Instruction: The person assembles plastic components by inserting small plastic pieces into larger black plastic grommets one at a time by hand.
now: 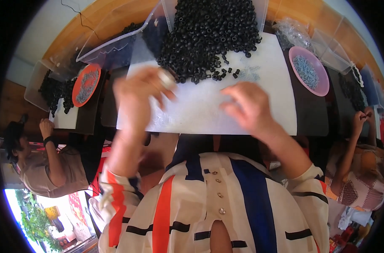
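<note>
My left hand (139,92) is over the left part of a white sheet (192,114), close to the near edge of a heap of small black ring-like parts (208,38). Motion blurs its fingers, and a white patch, perhaps a wrapping, shows near one fingertip. Whether it grips anything cannot be made out. Above the right part of the sheet is my right hand (249,105), fingers loosely bent. Its thumb and forefinger are apart, with nothing visible between them. Several loose black parts (219,76) lie between the hands, near the heap.
A clear plastic bin (261,17) stands behind the heap, another (111,48) to its left. An orange bowl (85,86) and a pink bowl (311,71) hold small grey-blue pieces. One person (52,168) sits at left, another (360,168) at right.
</note>
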Demonstrator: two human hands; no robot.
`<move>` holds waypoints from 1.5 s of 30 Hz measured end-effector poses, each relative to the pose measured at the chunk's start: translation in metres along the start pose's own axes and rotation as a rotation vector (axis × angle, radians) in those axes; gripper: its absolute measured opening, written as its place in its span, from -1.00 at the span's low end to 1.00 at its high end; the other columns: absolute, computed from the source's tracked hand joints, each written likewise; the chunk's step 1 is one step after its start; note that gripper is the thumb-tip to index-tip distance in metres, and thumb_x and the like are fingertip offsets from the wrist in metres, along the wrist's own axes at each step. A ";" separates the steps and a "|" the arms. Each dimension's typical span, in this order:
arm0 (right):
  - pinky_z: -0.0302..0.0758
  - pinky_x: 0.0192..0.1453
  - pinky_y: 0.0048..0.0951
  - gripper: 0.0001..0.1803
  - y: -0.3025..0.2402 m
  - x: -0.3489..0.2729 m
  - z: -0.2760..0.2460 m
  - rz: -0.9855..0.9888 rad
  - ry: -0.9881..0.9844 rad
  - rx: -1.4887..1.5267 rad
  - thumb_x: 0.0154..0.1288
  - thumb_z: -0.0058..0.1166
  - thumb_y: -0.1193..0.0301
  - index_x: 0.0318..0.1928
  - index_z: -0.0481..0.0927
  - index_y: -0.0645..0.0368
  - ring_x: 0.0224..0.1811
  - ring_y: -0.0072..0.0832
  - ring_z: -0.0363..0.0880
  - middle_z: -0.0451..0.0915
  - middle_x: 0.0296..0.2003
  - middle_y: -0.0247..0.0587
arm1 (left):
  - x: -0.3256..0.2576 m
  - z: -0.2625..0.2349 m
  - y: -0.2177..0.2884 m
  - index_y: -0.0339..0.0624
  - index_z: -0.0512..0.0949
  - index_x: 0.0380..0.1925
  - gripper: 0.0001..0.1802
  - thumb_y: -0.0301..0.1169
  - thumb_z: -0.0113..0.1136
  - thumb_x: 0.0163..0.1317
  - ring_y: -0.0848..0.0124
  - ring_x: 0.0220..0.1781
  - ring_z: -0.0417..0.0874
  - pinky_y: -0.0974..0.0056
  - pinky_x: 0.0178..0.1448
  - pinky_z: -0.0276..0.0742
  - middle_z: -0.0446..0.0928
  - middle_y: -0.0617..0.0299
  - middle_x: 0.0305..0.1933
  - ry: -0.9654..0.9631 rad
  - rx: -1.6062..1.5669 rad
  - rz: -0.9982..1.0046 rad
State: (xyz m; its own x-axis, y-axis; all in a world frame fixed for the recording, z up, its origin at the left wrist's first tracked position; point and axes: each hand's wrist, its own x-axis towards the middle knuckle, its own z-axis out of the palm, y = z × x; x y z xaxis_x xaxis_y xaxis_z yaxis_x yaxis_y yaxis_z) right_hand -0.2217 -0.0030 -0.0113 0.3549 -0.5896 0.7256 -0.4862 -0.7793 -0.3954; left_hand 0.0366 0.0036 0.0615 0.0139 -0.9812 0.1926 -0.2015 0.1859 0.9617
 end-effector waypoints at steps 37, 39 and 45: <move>0.36 -0.09 -0.25 -0.82 0.045 0.013 -0.006 -0.028 -0.259 -0.537 0.04 0.17 0.61 -0.30 0.65 0.13 -0.19 -0.28 0.50 0.50 -0.33 -0.29 | -0.008 0.028 -0.066 -0.08 0.32 0.43 -0.16 -0.05 0.32 0.17 0.06 0.61 0.09 -0.09 0.60 0.01 0.18 0.13 0.57 -0.507 0.995 0.625; 0.36 -0.09 -0.25 -0.84 0.044 0.013 -0.004 -0.054 -0.268 -0.563 0.03 0.15 0.61 -0.33 0.63 0.14 -0.20 -0.28 0.50 0.51 -0.33 -0.28 | -0.013 0.023 -0.065 -0.05 0.32 0.43 -0.18 -0.06 0.32 0.18 0.06 0.61 0.09 -0.10 0.60 0.01 0.17 0.13 0.58 -0.512 0.997 0.609; 0.36 -0.08 -0.23 -0.89 0.041 0.007 -0.005 -0.104 -0.277 -0.632 0.02 0.10 0.59 -0.37 0.60 0.19 -0.20 -0.23 0.52 0.53 -0.32 -0.20 | -0.035 0.000 -0.067 -0.06 0.44 0.34 -0.27 -0.22 0.34 0.11 0.07 0.59 0.16 -0.10 0.53 0.10 0.24 0.12 0.54 -0.415 0.987 0.607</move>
State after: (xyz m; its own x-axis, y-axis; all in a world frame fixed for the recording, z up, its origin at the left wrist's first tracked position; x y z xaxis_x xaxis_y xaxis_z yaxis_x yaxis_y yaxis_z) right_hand -0.2428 -0.0383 -0.0195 0.5741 -0.6168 0.5384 -0.7806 -0.6108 0.1327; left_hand 0.0499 0.0257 -0.0096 -0.6161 -0.7252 0.3075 -0.7233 0.6754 0.1435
